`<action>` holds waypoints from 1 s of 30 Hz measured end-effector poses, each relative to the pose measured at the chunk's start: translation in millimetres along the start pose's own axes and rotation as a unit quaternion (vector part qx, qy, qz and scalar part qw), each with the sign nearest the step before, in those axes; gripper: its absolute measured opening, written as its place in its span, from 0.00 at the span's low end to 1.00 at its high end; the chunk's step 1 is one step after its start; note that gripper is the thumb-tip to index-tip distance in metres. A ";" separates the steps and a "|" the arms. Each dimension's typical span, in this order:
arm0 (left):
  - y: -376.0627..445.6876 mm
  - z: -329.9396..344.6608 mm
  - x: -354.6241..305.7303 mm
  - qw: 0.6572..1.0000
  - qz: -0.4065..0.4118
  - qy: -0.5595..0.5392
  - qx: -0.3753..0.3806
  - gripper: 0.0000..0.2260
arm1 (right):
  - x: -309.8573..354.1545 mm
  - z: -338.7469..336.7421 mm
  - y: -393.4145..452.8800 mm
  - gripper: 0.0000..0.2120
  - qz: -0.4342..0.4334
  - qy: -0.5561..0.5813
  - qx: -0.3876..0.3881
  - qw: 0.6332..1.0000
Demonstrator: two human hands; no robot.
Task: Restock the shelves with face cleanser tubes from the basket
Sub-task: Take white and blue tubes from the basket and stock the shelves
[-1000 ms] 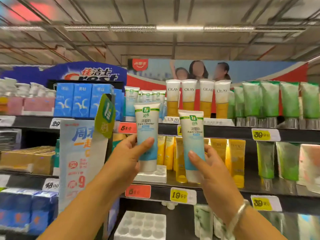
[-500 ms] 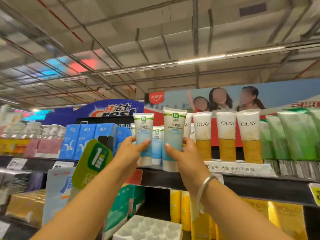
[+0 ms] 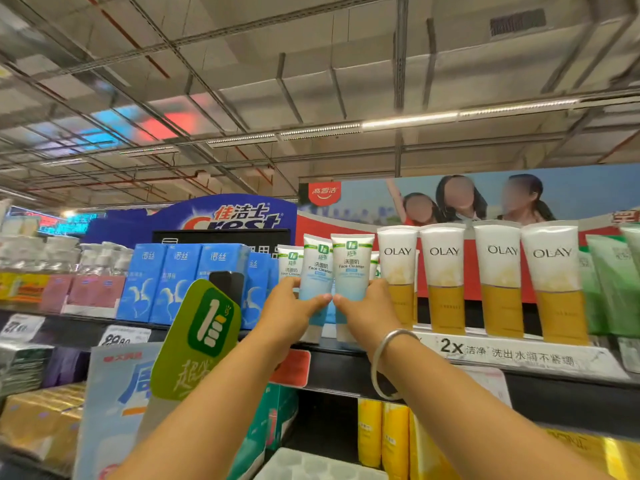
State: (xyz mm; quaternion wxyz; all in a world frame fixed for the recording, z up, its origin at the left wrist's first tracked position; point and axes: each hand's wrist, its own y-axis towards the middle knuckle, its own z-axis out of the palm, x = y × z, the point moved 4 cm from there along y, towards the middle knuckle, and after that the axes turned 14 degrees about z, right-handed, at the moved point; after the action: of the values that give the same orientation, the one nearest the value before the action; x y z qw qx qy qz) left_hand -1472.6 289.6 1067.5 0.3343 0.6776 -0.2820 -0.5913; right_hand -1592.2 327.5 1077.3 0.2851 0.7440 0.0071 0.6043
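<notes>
Two white-and-blue face cleanser tubes stand upright, side by side, at the front of the top shelf. My left hand grips the left tube around its lower half. My right hand, with a silver bangle on the wrist, grips the right tube. The thumbs nearly touch between the tubes. More tubes of the same kind stand just behind them. The tubes' caps are hidden by my hands. The basket is out of view.
Olay tubes stand in a row right of my hands, green tubes further right. Blue boxes fill the shelf to the left. A green promo sign juts out below my left arm. Yellow tubes and a white slotted tray sit lower.
Both hands have risen from the middle shelf level to the top shelf and moved together. The two tubes now stand close against each other among the stocked tubes.
</notes>
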 end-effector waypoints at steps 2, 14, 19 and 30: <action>1.2 -2.6 0.6 0.999 0.002 0.031 -0.013 0.15 | 0.2 1.7 2.7 0.21 0.007 -0.010 -0.017 1.000; 8.6 2.1 -4.2 0.988 0.024 0.153 0.012 0.19 | 2.5 1.0 -0.2 0.25 0.003 -0.090 -0.080 0.993; 13.4 8.4 2.5 0.989 0.025 0.146 0.018 0.18 | 0.9 4.3 5.0 0.26 0.022 -0.091 -0.097 0.991; 25.2 11.2 12.1 0.969 0.005 0.243 0.035 0.18 | -9.1 17.2 29.4 0.15 0.141 0.002 -0.122 0.983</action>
State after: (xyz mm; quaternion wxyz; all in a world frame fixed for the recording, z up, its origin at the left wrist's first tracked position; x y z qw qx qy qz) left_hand -1481.7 263.2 1079.1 0.3721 0.8108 -0.2160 -0.3969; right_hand -1588.9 292.5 1080.1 0.2859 0.6961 -0.1708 0.6359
